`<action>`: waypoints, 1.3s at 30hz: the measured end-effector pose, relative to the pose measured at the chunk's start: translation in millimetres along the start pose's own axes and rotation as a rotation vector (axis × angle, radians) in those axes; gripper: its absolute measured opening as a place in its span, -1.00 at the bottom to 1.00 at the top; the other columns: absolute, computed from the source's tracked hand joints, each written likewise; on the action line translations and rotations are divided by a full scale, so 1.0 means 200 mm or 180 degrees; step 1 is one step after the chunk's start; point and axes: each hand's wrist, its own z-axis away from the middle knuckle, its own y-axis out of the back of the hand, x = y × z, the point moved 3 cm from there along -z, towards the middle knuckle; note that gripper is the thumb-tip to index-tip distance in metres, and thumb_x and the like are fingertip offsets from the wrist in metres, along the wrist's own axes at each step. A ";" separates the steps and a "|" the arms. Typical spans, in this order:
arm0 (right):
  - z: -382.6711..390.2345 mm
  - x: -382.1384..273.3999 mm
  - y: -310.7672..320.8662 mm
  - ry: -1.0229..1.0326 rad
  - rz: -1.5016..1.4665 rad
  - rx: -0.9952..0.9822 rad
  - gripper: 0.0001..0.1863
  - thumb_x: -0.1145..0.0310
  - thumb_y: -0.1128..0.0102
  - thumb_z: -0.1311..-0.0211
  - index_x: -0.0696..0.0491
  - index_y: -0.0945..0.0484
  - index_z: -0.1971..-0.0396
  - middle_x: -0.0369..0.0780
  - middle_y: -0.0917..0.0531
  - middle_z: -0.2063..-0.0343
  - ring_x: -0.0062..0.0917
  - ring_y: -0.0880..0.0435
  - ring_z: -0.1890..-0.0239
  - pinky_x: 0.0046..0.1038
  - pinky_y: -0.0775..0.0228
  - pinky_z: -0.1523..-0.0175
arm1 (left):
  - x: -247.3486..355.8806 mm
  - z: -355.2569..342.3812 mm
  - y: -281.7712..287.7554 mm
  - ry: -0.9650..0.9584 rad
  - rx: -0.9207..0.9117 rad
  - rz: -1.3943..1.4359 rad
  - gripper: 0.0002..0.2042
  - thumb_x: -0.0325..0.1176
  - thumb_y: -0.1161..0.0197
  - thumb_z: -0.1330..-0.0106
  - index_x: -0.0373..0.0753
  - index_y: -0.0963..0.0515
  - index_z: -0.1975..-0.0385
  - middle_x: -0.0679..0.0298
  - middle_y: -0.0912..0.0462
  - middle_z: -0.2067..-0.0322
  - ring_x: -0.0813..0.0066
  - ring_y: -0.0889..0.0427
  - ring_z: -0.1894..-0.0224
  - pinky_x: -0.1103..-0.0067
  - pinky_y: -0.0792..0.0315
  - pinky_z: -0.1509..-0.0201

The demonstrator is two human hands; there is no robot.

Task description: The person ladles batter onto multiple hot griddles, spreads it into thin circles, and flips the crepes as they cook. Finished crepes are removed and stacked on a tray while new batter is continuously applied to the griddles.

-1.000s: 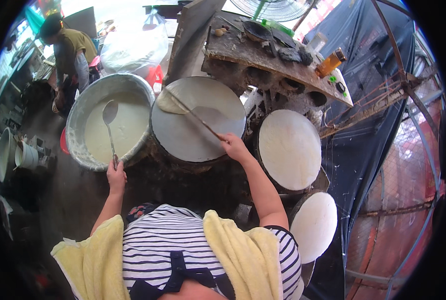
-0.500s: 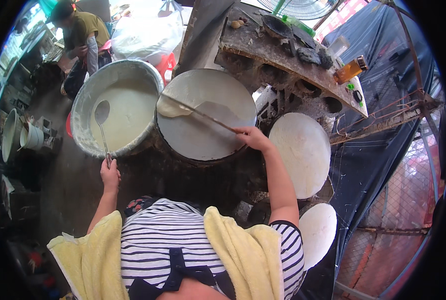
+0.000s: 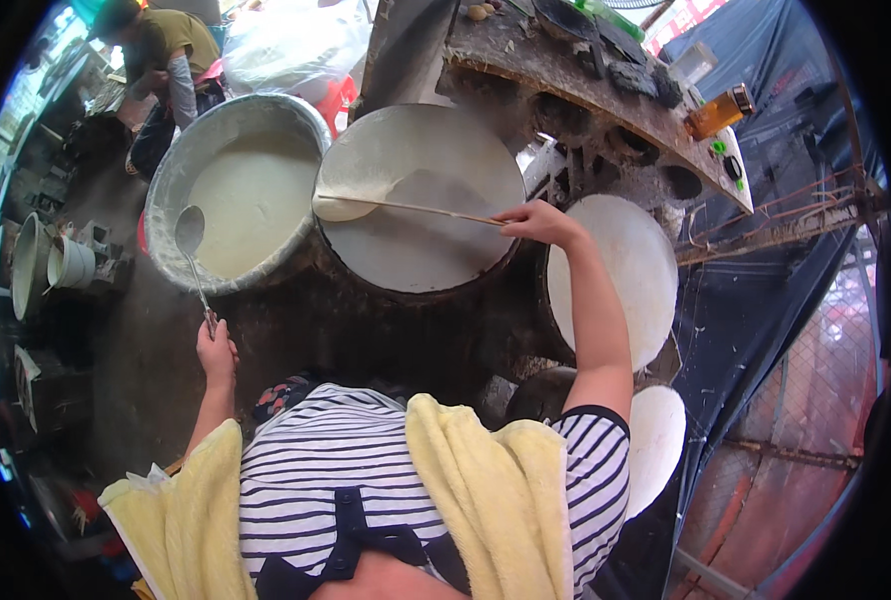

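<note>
My left hand (image 3: 217, 352) grips the handle of a long metal ladle (image 3: 191, 235), its bowl at the left side of a large metal basin (image 3: 166, 190) of creamy batter (image 3: 256, 190). My right hand (image 3: 541, 223) holds a thin stick (image 3: 416, 208) across a round flat griddle (image 3: 416, 255). The stick's far end lies at a pale, folded layer of batter (image 3: 344, 205) on the griddle's left side. Beside my right forearm is a round white-topped surface (image 3: 603, 300), with another white disc (image 3: 651, 440) lower down.
A co-worker (image 3: 166, 60) bends at upper left. A sooty board (image 3: 566, 70) bears a pan, bottles and dark lumps. Plastic bags (image 3: 291, 45) lie behind the basin. Buckets (image 3: 68, 262) stand left, and dark sheeting (image 3: 746, 320) with a metal frame lines the right.
My right hand has moved up and rightward, with the stick lying more level. My left hand and ladle sit slightly further left. Basin and griddle appear higher in the picture as the view shifts.
</note>
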 end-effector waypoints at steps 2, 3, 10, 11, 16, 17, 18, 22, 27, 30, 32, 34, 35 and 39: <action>0.20 0.06 -0.09 -0.0158 -0.0331 0.0471 -0.52 0.30 -0.29 -0.02 0.03 -0.51 -0.01 -0.33 -0.64 0.39 -0.68 -0.53 0.30 -0.58 -0.38 0.14 | 0.00 -0.06 0.00 -0.0015 -0.0167 -0.0054 -0.75 -0.30 -0.11 -0.30 -0.25 -0.42 0.09 0.44 -0.34 0.66 0.77 -0.29 0.80 0.76 -0.13 0.83; 0.29 0.07 -0.17 -0.0235 -0.0485 0.0700 -0.51 0.29 -0.32 0.00 0.05 -0.52 0.00 -0.34 -0.64 0.39 -0.69 -0.54 0.30 -0.58 -0.39 0.14 | -0.01 -0.10 0.00 -0.0008 -0.0249 -0.0074 -0.76 -0.30 -0.11 -0.30 -0.25 -0.42 0.10 0.44 -0.34 0.66 0.77 -0.29 0.80 0.76 -0.13 0.83; 0.34 -0.41 -1.16 -0.0761 -0.2279 0.1916 -0.76 0.26 -0.10 -0.21 0.13 -0.48 0.27 -0.26 -0.51 0.67 -0.63 -0.45 0.70 -0.54 -0.34 0.60 | -0.11 -0.43 0.00 -0.0130 -0.0981 -0.0181 -0.86 -0.31 -0.11 -0.29 -0.23 -0.40 0.29 0.43 -0.34 0.70 0.74 -0.29 0.82 0.74 -0.14 0.84; 0.21 -0.58 -1.28 -0.0779 -0.2849 0.1829 -0.77 0.23 -0.05 -0.24 0.10 -0.44 0.30 -0.32 -0.44 0.71 -0.65 -0.39 0.73 -0.56 -0.29 0.63 | -0.11 -0.46 0.00 -0.0166 -0.1036 -0.0179 -0.86 -0.31 -0.09 -0.30 -0.22 -0.40 0.27 0.44 -0.34 0.70 0.74 -0.28 0.83 0.74 -0.14 0.85; -0.56 -1.12 -1.71 0.0254 -0.4278 0.2194 -0.73 0.15 0.13 -0.36 0.06 -0.30 0.37 -0.34 -0.30 0.75 -0.66 -0.26 0.82 -0.56 -0.18 0.72 | -0.09 -0.59 0.11 -0.0210 -0.1373 -0.0149 -0.86 -0.32 -0.09 -0.30 -0.23 -0.41 0.26 0.44 -0.33 0.72 0.73 -0.27 0.83 0.74 -0.13 0.84; -0.59 -1.14 -1.76 0.0167 -0.4491 0.2318 -0.71 0.14 0.16 -0.37 0.07 -0.30 0.37 -0.34 -0.30 0.74 -0.65 -0.26 0.82 -0.56 -0.20 0.72 | -0.09 -0.61 0.16 -0.0235 -0.1412 -0.0126 -0.86 -0.32 -0.09 -0.30 -0.23 -0.42 0.26 0.44 -0.33 0.72 0.73 -0.27 0.83 0.74 -0.13 0.84; -0.61 -1.15 -1.81 0.0080 -0.4703 0.2442 -0.70 0.12 0.19 -0.38 0.07 -0.30 0.36 -0.34 -0.30 0.74 -0.65 -0.27 0.82 -0.55 -0.21 0.73 | -0.10 -0.63 0.19 -0.0260 -0.1452 -0.0102 -0.86 -0.32 -0.09 -0.30 -0.23 -0.42 0.25 0.44 -0.34 0.71 0.73 -0.27 0.83 0.74 -0.13 0.84; -0.43 -1.20 -1.95 -0.0245 -0.5032 0.2946 -0.63 0.07 0.26 -0.40 0.10 -0.29 0.34 -0.32 -0.29 0.75 -0.64 -0.26 0.83 -0.53 -0.21 0.74 | -0.11 -0.70 0.35 -0.0272 -0.1455 -0.0143 -0.84 -0.34 -0.11 -0.28 -0.28 -0.42 0.25 0.40 -0.36 0.71 0.71 -0.29 0.83 0.72 -0.14 0.84; -0.48 -1.29 -1.98 -0.0128 -0.4526 0.2969 -0.59 0.05 0.31 -0.41 0.13 -0.30 0.35 -0.32 -0.30 0.77 -0.65 -0.27 0.86 -0.57 -0.18 0.78 | -0.26 -0.81 0.46 -0.0108 -0.1501 -0.0322 -0.74 -0.31 -0.13 -0.28 -0.32 -0.43 0.12 0.38 -0.39 0.65 0.70 -0.31 0.81 0.71 -0.19 0.82; -0.67 -1.22 -1.93 -0.0284 -0.4046 0.2871 -0.62 0.11 0.29 -0.40 0.13 -0.34 0.39 -0.30 -0.32 0.78 -0.64 -0.28 0.87 -0.55 -0.19 0.79 | -0.26 -0.79 0.46 -0.0038 -0.1510 -0.0388 -0.76 -0.30 -0.13 -0.28 -0.32 -0.44 0.16 0.38 -0.39 0.65 0.70 -0.32 0.81 0.71 -0.19 0.83; -0.63 -1.17 -1.92 -0.0463 -0.4109 0.2997 -0.62 0.12 0.28 -0.40 0.14 -0.34 0.39 -0.29 -0.33 0.79 -0.63 -0.28 0.88 -0.53 -0.19 0.80 | -0.22 -0.79 0.45 -0.0073 -0.1515 -0.0375 -0.80 -0.29 -0.13 -0.29 -0.28 -0.43 0.24 0.40 -0.37 0.67 0.70 -0.31 0.82 0.71 -0.17 0.84; -0.50 -1.13 -1.94 -0.0565 -0.4382 0.3065 -0.61 0.10 0.27 -0.39 0.14 -0.33 0.39 -0.30 -0.31 0.80 -0.63 -0.27 0.89 -0.52 -0.18 0.81 | -0.20 -0.78 0.43 -0.0139 -0.1531 -0.0316 -0.84 -0.26 -0.12 -0.30 -0.21 -0.41 0.37 0.42 -0.33 0.72 0.70 -0.28 0.84 0.71 -0.13 0.86; -0.41 -1.10 -1.96 -0.0563 -0.4397 0.3057 -0.61 0.09 0.27 -0.39 0.14 -0.33 0.39 -0.30 -0.30 0.81 -0.63 -0.26 0.89 -0.52 -0.18 0.81 | -0.20 -0.78 0.43 -0.0156 -0.1563 -0.0344 -0.84 -0.25 -0.12 -0.30 -0.21 -0.40 0.38 0.42 -0.33 0.72 0.70 -0.28 0.84 0.71 -0.13 0.86; -0.21 -1.09 -1.98 -0.0366 -0.4854 0.2929 -0.59 0.05 0.26 -0.39 0.11 -0.32 0.42 -0.30 -0.32 0.81 -0.62 -0.27 0.89 -0.53 -0.14 0.82 | -0.23 -0.80 0.37 -0.0138 -0.1682 -0.0387 -0.82 -0.22 -0.10 -0.31 -0.19 -0.38 0.42 0.41 -0.35 0.72 0.70 -0.27 0.84 0.71 -0.15 0.85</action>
